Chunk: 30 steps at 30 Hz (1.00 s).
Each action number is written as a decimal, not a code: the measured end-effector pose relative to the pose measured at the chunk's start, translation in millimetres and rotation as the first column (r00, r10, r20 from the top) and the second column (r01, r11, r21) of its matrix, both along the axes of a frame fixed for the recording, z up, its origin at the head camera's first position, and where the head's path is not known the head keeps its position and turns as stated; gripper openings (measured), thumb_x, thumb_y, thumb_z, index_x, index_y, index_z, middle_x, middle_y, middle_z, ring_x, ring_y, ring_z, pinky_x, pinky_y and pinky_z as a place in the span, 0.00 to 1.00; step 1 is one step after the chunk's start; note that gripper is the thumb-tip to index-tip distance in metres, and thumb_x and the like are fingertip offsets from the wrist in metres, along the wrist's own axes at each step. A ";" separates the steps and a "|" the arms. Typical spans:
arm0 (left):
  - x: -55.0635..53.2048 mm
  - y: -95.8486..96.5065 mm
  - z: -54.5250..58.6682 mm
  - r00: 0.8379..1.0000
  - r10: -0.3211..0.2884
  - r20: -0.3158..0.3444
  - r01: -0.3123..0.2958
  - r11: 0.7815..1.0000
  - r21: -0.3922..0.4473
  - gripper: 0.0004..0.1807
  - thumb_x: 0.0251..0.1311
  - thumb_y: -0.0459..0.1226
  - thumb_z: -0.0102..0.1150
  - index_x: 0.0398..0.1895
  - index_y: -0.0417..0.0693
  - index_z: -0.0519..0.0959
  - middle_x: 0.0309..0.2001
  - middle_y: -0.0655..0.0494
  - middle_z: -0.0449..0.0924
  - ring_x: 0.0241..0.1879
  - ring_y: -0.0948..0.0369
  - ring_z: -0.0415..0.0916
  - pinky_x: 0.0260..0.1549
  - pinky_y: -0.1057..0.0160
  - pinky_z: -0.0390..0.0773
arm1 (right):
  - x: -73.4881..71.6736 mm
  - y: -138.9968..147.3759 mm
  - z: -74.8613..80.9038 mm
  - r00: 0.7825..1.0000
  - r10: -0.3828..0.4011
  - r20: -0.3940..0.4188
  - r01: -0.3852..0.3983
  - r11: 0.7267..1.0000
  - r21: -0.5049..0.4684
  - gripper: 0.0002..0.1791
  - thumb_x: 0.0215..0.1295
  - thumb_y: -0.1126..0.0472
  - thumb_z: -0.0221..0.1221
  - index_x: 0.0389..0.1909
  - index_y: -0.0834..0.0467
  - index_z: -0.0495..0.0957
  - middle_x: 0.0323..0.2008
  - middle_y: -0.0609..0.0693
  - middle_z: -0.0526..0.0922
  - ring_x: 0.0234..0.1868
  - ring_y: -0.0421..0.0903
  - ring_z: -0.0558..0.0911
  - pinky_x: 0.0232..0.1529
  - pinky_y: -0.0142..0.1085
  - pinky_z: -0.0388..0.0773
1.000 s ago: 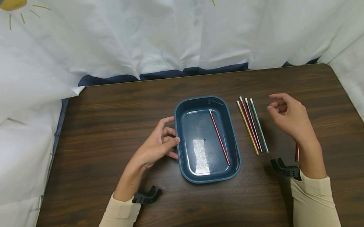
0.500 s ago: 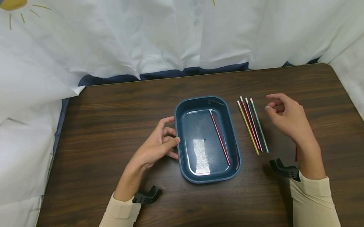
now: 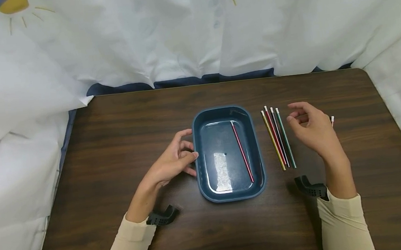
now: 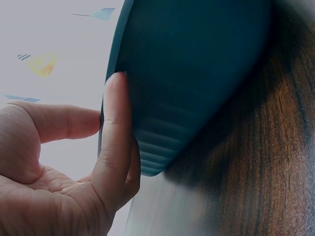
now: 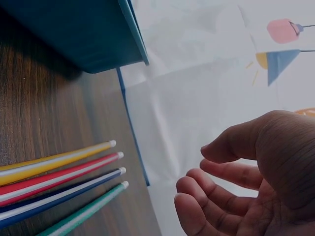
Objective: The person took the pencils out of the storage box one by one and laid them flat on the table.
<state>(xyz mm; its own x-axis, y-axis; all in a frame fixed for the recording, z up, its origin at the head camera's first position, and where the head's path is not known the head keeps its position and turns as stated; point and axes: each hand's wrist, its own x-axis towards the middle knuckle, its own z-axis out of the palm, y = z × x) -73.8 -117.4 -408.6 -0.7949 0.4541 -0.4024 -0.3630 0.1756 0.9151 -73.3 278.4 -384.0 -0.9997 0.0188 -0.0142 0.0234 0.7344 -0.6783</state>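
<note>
My left hand (image 3: 170,161) holds the left side of a dark blue plastic tray (image 3: 230,194). The thumb lies on the rim while the fingers touch the outer wall (image 4: 192,73). Inside the tray a red pencil (image 3: 241,151) lies slightly slanted. Right of the tray lie a yellow pencil (image 3: 273,141), a red pencil (image 3: 275,135), a dark blue pencil (image 5: 64,196) and a green pencil (image 3: 286,138), side by side. My right hand (image 3: 312,129) hovers just right of the green pencil, fingers loosely bent and holding nothing. Another pencil (image 3: 332,119) is mostly hidden behind that hand.
The dark wooden table (image 3: 130,120) carries everything. White curtains (image 3: 176,34) with printed sun shapes hang along its back and sides. A black strap (image 3: 162,215) sits on my left wrist, and another black strap (image 3: 311,188) on my right wrist.
My right hand has drifted left toward the green pencil, uncovering the white end of the pencil behind it. The left hand and the tray stay put.
</note>
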 end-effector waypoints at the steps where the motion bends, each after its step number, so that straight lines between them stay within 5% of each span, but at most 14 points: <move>1: -0.1 -0.8 -0.4 1.000 0.000 -0.001 0.000 1.000 -0.001 0.43 0.72 0.29 0.55 0.83 0.52 0.46 0.56 0.40 0.65 0.41 0.53 0.81 0.33 0.51 0.94 | -0.3 -1.0 0.0 1.000 0.005 0.000 -0.005 1.000 -0.002 0.24 0.79 0.55 0.56 0.69 0.61 0.75 0.51 0.61 0.84 0.49 0.49 0.81 0.40 0.19 0.71; 17: 16.1 -5.2 -2.7 1.000 0.006 -0.004 -0.006 1.000 0.010 0.43 0.72 0.28 0.55 0.83 0.51 0.45 0.58 0.37 0.65 0.42 0.54 0.82 0.34 0.50 0.94 | 6.8 -3.4 -2.8 0.999 0.038 0.001 -0.038 0.999 -0.031 0.23 0.79 0.56 0.56 0.69 0.61 0.75 0.51 0.61 0.83 0.52 0.61 0.84 0.37 0.19 0.71; 30: 16.0 -5.8 -0.7 1.000 0.010 -0.012 -0.010 1.000 -0.003 0.42 0.72 0.28 0.55 0.83 0.51 0.46 0.57 0.38 0.65 0.41 0.53 0.81 0.33 0.51 0.94 | 9.4 -4.0 1.3 1.000 0.029 0.009 -0.028 0.999 -0.046 0.23 0.80 0.55 0.55 0.69 0.61 0.76 0.51 0.59 0.83 0.47 0.43 0.82 0.35 0.20 0.75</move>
<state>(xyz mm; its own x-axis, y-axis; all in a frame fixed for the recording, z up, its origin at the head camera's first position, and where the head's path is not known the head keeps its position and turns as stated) -57.8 -123.2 -409.3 -0.8041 0.4451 -0.3941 -0.3533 0.1753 0.9189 -63.9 274.4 -382.6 -0.9997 -0.0104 -0.0236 0.0095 0.7030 -0.7111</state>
